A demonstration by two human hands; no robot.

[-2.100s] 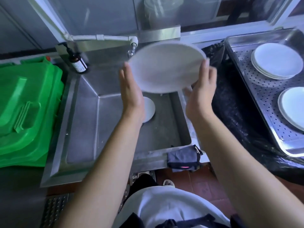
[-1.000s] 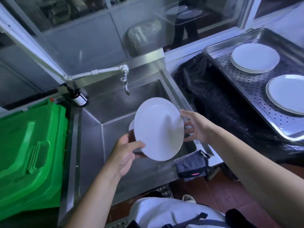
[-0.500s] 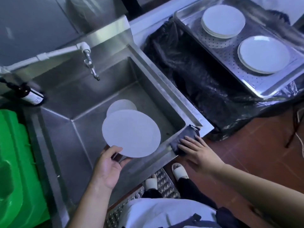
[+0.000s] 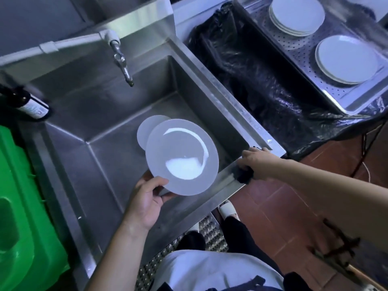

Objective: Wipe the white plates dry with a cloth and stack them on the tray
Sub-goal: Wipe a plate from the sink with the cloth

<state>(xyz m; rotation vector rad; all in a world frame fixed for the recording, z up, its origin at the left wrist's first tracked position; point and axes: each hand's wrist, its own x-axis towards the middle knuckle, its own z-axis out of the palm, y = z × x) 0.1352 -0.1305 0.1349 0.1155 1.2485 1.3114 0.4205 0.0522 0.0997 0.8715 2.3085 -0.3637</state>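
My left hand (image 4: 147, 198) grips the near rim of a white plate (image 4: 182, 156) and holds it face up over the steel sink (image 4: 212, 76). Water glints on the plate. Behind it, a second white plate (image 4: 147, 129) lies in the sink basin. My right hand (image 4: 255, 164) curls round a dark cloth (image 4: 244, 177) draped on the sink's front right corner. At the top right, a perforated steel tray (image 4: 310, 80) carries a far stack of white plates (image 4: 297, 14) and a nearer white plate stack (image 4: 347, 59).
A tap (image 4: 122, 64) juts over the sink from the back. A dark bottle (image 4: 31, 105) stands at the sink's left rear corner. A green plastic bin (image 4: 23, 206) fills the left side. Black plastic sheeting (image 4: 258, 66) lies between sink and tray. Red tiled floor is below right.
My right hand left the plate, dropped to the sink's front corner and closed round the dark cloth. My left hand lowered the plate over the sink and tipped it face up.
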